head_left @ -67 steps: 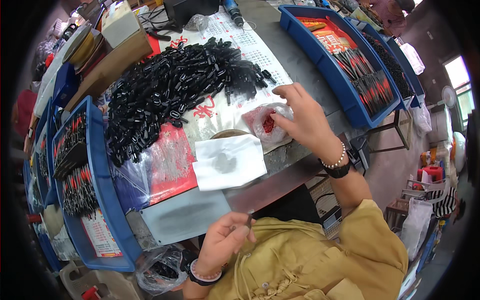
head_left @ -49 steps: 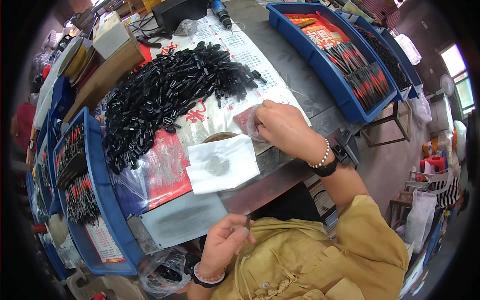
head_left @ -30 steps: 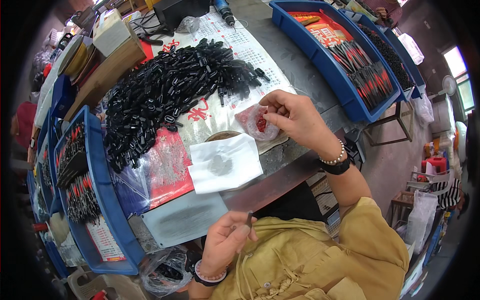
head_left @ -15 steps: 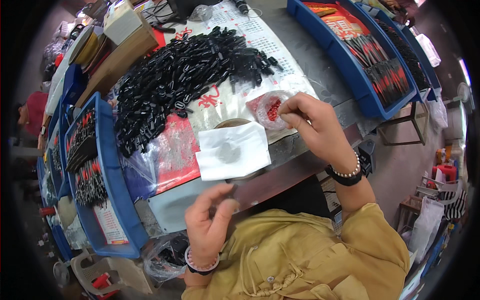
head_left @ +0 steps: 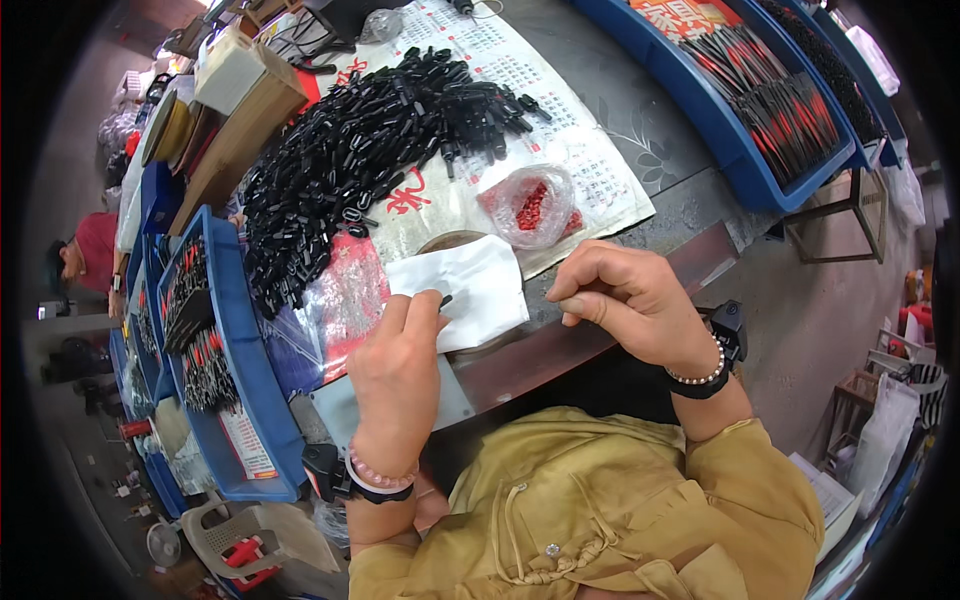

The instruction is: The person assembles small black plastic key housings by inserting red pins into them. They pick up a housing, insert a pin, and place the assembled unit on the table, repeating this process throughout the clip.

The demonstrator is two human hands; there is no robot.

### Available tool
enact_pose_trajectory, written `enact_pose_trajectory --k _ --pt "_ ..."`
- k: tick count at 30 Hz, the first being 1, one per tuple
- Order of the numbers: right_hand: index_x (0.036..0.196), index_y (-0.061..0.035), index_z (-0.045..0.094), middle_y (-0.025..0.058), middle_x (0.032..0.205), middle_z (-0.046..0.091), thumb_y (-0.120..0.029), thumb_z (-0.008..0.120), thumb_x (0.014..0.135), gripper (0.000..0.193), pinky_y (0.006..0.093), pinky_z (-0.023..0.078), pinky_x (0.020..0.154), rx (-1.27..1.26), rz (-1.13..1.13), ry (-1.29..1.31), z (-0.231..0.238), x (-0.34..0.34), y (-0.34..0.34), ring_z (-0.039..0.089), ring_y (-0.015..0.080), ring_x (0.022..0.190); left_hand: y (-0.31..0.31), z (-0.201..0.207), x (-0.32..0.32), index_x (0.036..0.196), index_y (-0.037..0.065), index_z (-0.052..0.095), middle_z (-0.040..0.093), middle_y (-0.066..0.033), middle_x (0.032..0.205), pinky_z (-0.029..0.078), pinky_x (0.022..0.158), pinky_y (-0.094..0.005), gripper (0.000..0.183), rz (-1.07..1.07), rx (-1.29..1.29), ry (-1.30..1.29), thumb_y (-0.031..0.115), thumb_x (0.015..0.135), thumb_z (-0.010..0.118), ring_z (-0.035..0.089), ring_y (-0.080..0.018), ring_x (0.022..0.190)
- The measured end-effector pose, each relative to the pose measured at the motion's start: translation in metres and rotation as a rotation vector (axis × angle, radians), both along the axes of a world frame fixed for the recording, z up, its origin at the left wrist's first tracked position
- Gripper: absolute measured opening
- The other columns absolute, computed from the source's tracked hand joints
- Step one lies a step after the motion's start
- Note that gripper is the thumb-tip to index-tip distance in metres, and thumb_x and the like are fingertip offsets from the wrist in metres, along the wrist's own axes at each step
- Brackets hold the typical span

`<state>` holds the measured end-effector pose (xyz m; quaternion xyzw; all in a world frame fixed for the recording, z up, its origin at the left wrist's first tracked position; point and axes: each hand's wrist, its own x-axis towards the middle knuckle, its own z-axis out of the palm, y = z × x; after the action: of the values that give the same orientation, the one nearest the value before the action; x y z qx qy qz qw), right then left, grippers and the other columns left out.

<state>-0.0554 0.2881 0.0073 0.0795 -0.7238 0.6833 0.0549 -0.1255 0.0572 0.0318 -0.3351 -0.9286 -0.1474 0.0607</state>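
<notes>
My left hand (head_left: 396,372) is over the near left edge of a folded white cloth (head_left: 482,290). Its thumb and fingertips pinch a small black plastic piece (head_left: 446,300). To the right of the cloth, my right hand (head_left: 635,308) is raised near the bench edge, thumb and forefinger pressed together; whatever lies between them is too small to make out. Beyond it lies an open clear plastic bag (head_left: 548,235) of tiny red parts (head_left: 531,207). A large heap of small black plastic pieces (head_left: 370,140) spreads across the far left of the printed sheet (head_left: 600,165).
A blue bin (head_left: 262,400) with black-and-red parts stands at left, another blue bin (head_left: 745,165) at far right. Under the cloth is a round brownish object (head_left: 450,241). A wooden box (head_left: 235,135) stands behind the heap. Another person (head_left: 92,250) is at the far left.
My right hand has drawn back from the bag of red parts toward me. My left hand has moved up and forward to the white cloth, and the black piece now shows at its fingertips.
</notes>
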Motion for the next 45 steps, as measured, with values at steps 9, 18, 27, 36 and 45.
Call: enact_pose_trajectory --k 9,18,27,36,45 --pt "0.094 0.0043 0.058 0.0099 0.089 0.062 0.000 0.059 0.091 0.006 0.0232 0.052 0.066 -0.355 -0.025 -0.137 0.002 0.005 -0.005 0.062 0.0121 0.072 0.001 0.006 -0.003 0.096 0.007 0.062 0.059 -0.0091 0.080 0.047 0.056 -0.0337 0.017 -0.014 -0.040 -0.008 0.002 0.080 0.067 0.061 -0.0262 0.066" --pt "0.098 0.0039 0.061 0.0063 0.090 0.064 -0.001 0.061 0.090 0.009 0.0221 0.052 0.066 -0.496 -0.011 -0.296 0.006 0.004 -0.036 0.064 0.0102 0.074 -0.011 0.020 0.048 0.103 -0.003 0.054 0.065 -0.0081 0.085 0.045 0.065 -0.0188 0.022 0.109 0.946 -0.767 -0.001 0.084 0.065 0.060 -0.0080 0.073" --pt "0.101 0.0049 0.057 0.0084 0.092 0.064 -0.004 0.056 0.094 0.012 0.0251 0.056 0.070 -0.670 0.134 -0.466 0.011 0.004 -0.063 0.064 0.0106 0.078 -0.010 0.010 0.066 0.103 -0.003 0.048 0.064 -0.0113 0.093 0.050 0.074 -0.0235 0.020 0.192 1.173 -0.966 -0.005 0.088 0.061 0.064 -0.0128 0.084" --pt "0.104 0.0052 0.058 0.0105 0.098 0.065 -0.001 0.056 0.093 0.012 0.0265 0.057 0.074 -0.653 0.086 -0.392 0.011 0.010 -0.076 0.066 0.0129 0.083 -0.020 -0.009 0.078 0.098 -0.002 0.052 0.064 -0.0091 0.086 0.049 0.064 -0.0223 0.020 0.227 1.063 -0.599 -0.001 0.085 0.067 0.061 -0.0087 0.073" --pt "0.097 0.0027 0.058 0.0217 0.097 0.064 0.009 0.063 0.085 0.015 0.0262 0.056 0.064 -0.348 0.044 0.088 0.001 0.018 -0.088 0.065 0.0167 0.077 -0.017 -0.024 0.091 0.097 -0.002 0.047 0.063 -0.0112 0.080 0.047 0.058 -0.0224 0.021 0.120 1.119 -0.497 0.001 0.087 0.065 0.058 -0.0106 0.065"
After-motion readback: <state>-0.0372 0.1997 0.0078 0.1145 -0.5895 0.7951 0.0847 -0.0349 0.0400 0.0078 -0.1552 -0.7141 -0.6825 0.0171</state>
